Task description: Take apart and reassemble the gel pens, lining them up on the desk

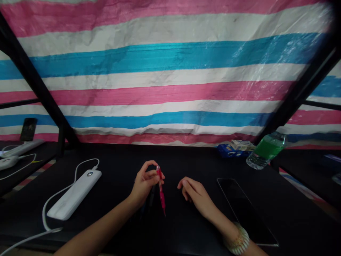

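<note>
The left hand (144, 183) has one red pen (161, 188) pinched in its fingertips — tip down, near the middle of the black table (186, 227). The right hand (195, 195) is curled, holding nothing. One white box (74, 195) lies left, one phone (246, 209) right — one bottle (267, 151) far right.

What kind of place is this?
Maybe a makeshift work stall: striped plastic sheeting hangs behind a black table, dark metal poles slant up beside it, and a white power bank lies on top.
</note>
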`<state>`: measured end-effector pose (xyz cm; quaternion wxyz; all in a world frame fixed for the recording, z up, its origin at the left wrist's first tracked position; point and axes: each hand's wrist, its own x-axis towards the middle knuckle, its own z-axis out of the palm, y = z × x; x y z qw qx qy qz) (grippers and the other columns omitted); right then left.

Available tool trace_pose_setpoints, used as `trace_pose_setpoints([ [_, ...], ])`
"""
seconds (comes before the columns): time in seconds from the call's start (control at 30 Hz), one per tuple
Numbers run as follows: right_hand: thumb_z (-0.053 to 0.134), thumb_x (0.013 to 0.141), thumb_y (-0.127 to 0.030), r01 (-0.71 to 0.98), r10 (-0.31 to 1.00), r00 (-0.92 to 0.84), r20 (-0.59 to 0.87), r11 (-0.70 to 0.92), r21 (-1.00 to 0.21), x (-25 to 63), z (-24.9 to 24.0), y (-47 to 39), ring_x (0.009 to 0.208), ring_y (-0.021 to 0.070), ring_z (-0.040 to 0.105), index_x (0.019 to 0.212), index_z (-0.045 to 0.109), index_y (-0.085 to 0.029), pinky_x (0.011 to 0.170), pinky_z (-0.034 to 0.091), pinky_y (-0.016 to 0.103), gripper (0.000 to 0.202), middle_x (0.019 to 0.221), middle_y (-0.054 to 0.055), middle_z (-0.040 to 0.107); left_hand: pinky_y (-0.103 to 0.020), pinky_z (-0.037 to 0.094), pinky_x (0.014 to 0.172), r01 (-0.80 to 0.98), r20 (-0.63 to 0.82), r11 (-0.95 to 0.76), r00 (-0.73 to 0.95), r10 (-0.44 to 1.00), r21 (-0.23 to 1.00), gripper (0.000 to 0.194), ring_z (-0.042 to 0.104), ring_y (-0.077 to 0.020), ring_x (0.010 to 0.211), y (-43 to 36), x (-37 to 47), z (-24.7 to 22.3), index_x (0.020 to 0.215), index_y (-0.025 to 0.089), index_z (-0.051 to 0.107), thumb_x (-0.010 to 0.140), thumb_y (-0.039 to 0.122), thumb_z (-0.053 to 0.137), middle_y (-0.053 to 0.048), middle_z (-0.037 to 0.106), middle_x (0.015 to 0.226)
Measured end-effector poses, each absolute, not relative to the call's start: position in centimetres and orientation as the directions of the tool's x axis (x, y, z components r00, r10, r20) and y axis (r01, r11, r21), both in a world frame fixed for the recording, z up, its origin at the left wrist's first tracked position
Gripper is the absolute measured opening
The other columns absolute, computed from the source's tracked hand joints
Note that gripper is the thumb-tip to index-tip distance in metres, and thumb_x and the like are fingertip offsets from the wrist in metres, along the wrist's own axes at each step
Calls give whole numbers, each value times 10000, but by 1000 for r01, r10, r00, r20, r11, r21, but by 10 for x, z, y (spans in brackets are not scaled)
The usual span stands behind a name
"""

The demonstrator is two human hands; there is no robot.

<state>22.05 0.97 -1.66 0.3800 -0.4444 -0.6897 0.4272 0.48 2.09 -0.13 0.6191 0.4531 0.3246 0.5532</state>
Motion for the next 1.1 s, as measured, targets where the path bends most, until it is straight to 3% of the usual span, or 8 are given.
trace_pose_setpoints([
  [0.47, 375, 981, -517, 302, 938, -312, 150, 248, -921, 220, -14, 8, 513, 123, 453, 811, 621, -182, 497, 349, 224, 449, 548, -33, 485, -252, 480, 626, -400, 95, 11, 244, 965, 916, 483, 645, -147, 631, 23, 4, 0, 1058, 224, 455, 710, 224, 790, -28, 704, 773],
  [0.77, 382, 974, -521, 284, 939, -297, 172, 259, -923, 221, -14, 10, 504, 124, 451, 805, 623, -176, 509, 349, 232, 454, 531, -38, 474, -286, 485, 707, -336, 123, -22, 282, 951, 942, 530, 657, -142, 679, 25, 3, 3, 1190, 229, 456, 754, 248, 758, -68, 676, 958],
  [0.87, 388, 966, -530, 289, 946, -277, 169, 250, -924, 222, -16, 13, 497, 123, 448, 796, 620, -175, 491, 343, 225, 457, 528, -38, 471, -281, 498, 684, -150, 172, -135, 271, 947, 980, 502, 662, -141, 696, 35, 4, -2, 1179, 223, 501, 740, 255, 742, -46, 611, 1012],
  [0.93, 391, 962, -532, 290, 950, -265, 164, 240, -926, 222, -19, 16, 488, 120, 442, 794, 616, -176, 476, 338, 218, 454, 526, -39, 471, -246, 494, 632, 102, 229, -264, 263, 937, 959, 444, 645, -152, 764, 43, 4, -7, 1166, 206, 526, 754, 226, 691, -39, 601, 973],
  [1.0, 386, 962, -528, 296, 952, -256, 169, 243, -924, 222, -22, 19, 477, 118, 439, 786, 612, -176, 467, 337, 214, 454, 519, -41, 469, -244, 499, 619, 430, 297, -393, 273, 915, 813, 403, 618, -152, 768, 50, 3, -12, 1158, 209, 542, 765, 180, 628, -27, 624, 925],
  [1.1, 367, 968, -505, 341, 948, -253, 192, 273, -900, 222, -25, 22, 463, 118, 443, 775, 608, -179, 463, 344, 216, 450, 508, -43, 469, -364, 506, 797, 585, 343, -434, 267, 901, 685, 409, 588, -203, 857, 54, -1, -14, 1113, 215, 588, 716, 131, 639, -34, 660, 935],
])
